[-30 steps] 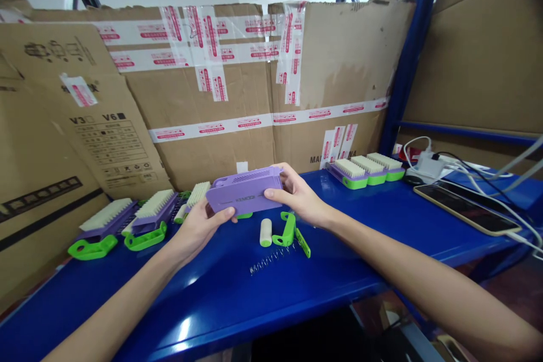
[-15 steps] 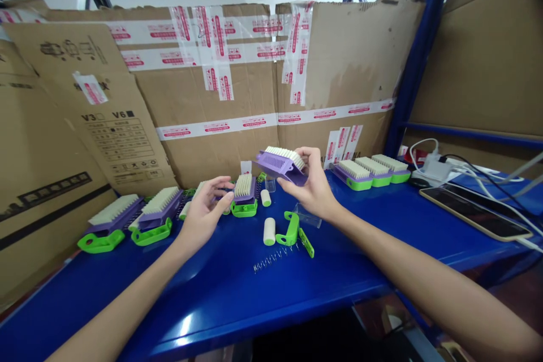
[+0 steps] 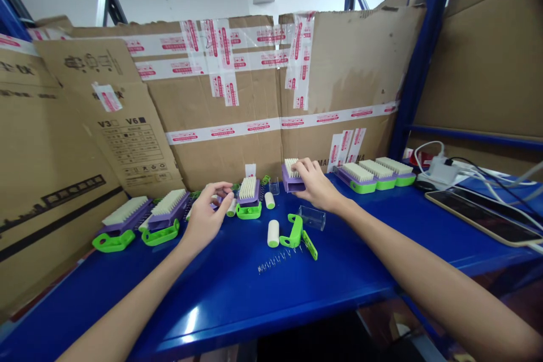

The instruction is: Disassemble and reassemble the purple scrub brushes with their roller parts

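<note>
Far left of the green bracket [image 3: 292, 232], two brushes [image 3: 126, 210] lie bristles up, green handles [image 3: 161, 233] at their near ends. Closer on its left, the left hand [image 3: 208, 210] has fingers parted and half curled, apparently holding nothing. A white roller [image 3: 274, 234] stands just beside the bracket's left; a spring [image 3: 275, 261] lies on its near side. Beyond the bracket, the right hand [image 3: 317, 185] has its fingers clasped around a purple brush [image 3: 293, 187], bristles up; whether its base touches the surface [image 3: 339, 263] I cannot tell. Best to grip its firm sides, keep it level, and lift clear of the transparent case [image 3: 313, 218] just right of the bracket. The cardboard wall [image 3: 237, 161] limits reach beyond the bracket; the widest room runs rightward to the phone [image 3: 483, 215], the front edge lying nearer.
</note>
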`<state>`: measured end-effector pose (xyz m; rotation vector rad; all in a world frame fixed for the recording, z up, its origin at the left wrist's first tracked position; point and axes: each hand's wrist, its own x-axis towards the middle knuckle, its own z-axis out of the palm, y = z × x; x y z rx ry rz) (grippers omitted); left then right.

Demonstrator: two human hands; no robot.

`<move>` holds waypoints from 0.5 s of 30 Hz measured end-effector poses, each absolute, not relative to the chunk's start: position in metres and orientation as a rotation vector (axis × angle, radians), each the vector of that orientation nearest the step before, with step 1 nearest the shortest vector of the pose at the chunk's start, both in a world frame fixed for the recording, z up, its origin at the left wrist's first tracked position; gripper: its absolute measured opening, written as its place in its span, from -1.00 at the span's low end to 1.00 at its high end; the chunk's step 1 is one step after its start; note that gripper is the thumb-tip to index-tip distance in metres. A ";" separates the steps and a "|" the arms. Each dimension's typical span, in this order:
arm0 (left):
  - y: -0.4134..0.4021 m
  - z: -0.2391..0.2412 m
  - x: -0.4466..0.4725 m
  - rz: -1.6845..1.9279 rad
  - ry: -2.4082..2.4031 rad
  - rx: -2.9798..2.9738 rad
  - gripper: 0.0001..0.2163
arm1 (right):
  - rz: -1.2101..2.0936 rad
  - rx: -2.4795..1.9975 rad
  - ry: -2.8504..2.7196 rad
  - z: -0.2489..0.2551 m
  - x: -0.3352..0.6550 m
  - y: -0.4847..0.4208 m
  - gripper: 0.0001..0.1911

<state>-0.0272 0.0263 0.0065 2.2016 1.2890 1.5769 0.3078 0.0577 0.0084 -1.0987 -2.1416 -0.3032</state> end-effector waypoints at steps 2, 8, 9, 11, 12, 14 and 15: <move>0.028 0.006 -0.029 1.586 1.318 2.271 -0.73 | -0.286 -1.105 -2.163 0.006 0.311 0.062 -0.41; 0.029 0.007 -0.032 1.581 1.337 2.428 -0.80 | -0.227 -1.133 -2.198 0.002 0.316 0.069 -0.38; 0.029 0.008 -0.032 1.583 1.339 2.442 -0.81 | -0.218 -1.136 -2.199 0.002 0.316 0.069 -0.38; 0.028 0.009 -0.032 1.590 1.344 2.461 -0.81 | -0.201 -1.145 -2.199 0.001 0.316 0.070 -0.37; 0.028 0.009 -0.032 1.593 1.349 2.465 -0.81 | -0.194 -1.149 -2.199 -0.001 0.316 0.072 -0.37; 0.028 0.010 -0.032 1.598 1.364 2.466 -0.80 | -0.162 -1.152 -2.194 -0.004 0.317 0.075 -0.36; 0.028 0.009 -0.033 1.605 1.378 2.462 -0.80 | -0.137 -1.150 -2.189 -0.006 0.317 0.077 -0.36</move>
